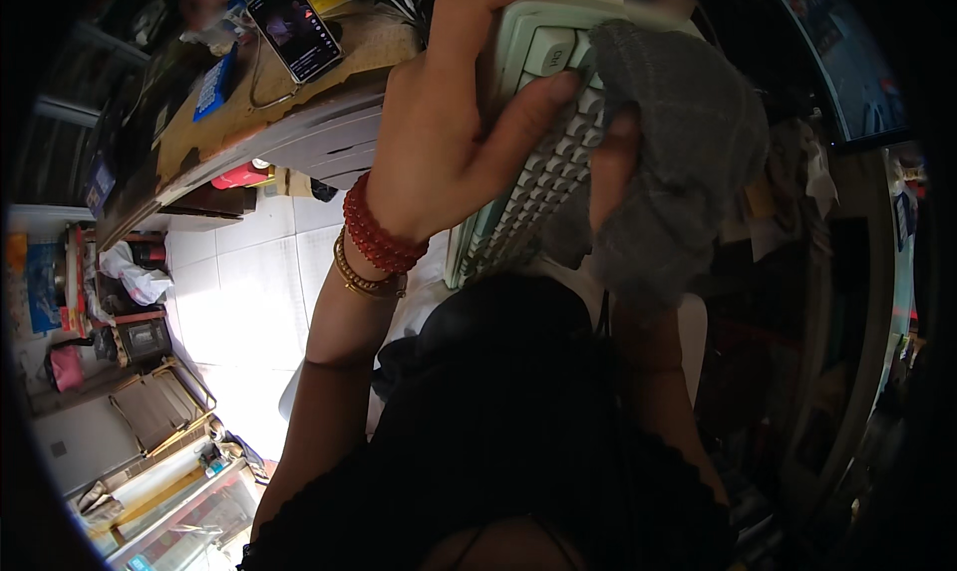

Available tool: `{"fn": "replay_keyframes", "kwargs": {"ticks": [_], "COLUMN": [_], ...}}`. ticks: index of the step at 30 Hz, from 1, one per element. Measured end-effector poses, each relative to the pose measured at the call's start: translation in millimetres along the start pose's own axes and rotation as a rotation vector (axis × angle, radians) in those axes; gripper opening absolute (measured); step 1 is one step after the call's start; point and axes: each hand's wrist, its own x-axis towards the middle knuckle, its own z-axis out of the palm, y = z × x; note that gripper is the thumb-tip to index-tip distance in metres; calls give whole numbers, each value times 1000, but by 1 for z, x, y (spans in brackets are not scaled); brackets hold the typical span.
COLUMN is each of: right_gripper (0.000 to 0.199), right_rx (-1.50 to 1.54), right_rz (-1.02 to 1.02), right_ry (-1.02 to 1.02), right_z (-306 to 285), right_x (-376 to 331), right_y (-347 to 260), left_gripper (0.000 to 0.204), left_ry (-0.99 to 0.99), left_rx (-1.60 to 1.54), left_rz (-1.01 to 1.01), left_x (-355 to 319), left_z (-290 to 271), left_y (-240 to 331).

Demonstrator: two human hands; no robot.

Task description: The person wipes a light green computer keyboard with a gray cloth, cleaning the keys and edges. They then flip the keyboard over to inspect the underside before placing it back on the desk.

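A pale keyboard point(549, 159) with light keys is tilted up in front of my body, one corner raised toward the desk. My left hand point(436, 118) grips its left edge, the thumb lying over the keys near that corner and the other fingers reaching around the frame. Red beads and a gold-coloured bracelet circle the left wrist. Bunched in my right hand point(612, 172) is a grey cloth point(693, 142), which lies against the keyboard's right side. Only the thumb and part of that hand show; the cloth covers its other fingers.
On the worn wooden desk point(364, 58) at the upper left lie a lit smartphone point(293, 30) and a blue card-like item point(213, 85). A screen point(847, 58) stands at the upper right. Shelves and a folding chair point(159, 410) are at the left, beyond the white tiled floor point(249, 292).
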Motion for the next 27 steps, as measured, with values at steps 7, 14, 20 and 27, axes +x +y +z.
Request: {"fn": "replay_keyframes", "kwargs": {"ticks": [7, 14, 20, 27], "right_gripper": [39, 39, 39, 39], "right_rx": [-3, -78, -48, -60], "right_rz": [-1, -51, -46, -36], "right_ry": [-44, 108, 53, 7], "right_z": [2, -23, -16, -24], "right_x": [-9, 20, 8, 8], "right_y": [-16, 14, 7, -18], "left_gripper": [45, 48, 58, 63], "left_ry": [-14, -17, -48, -43], "left_rx": [66, -55, 27, 74], "left_rz": [101, 4, 109, 89], "left_x": [1, -3, -5, -14], "left_z": [-4, -10, -2, 2], "left_y": [-5, -6, -4, 13]}}
